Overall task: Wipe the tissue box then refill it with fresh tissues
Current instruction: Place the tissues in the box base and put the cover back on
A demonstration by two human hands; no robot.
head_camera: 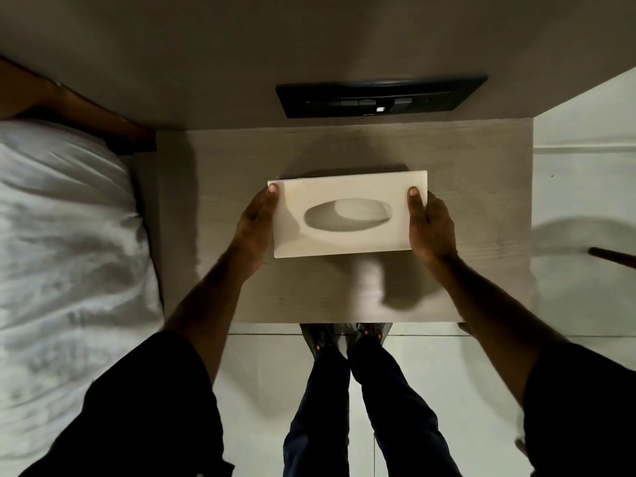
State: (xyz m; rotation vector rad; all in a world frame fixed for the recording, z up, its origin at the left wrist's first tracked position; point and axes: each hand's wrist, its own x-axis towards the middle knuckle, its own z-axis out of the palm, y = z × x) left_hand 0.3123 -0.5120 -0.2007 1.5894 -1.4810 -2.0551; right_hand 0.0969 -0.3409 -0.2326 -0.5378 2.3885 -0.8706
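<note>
Hands (pixel 344 223) grip tissue box (pixel 349 215), its oval opening seemingly empty.

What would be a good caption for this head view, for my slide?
Both hands, left and right, hold a white tissue box over a bedside table.

Cream tissue box (pixel 347 197), pale wood-grain table (pixel 234 201), black wall panel (pixel 378 96), white bedding (pixel 69 218).
</note>
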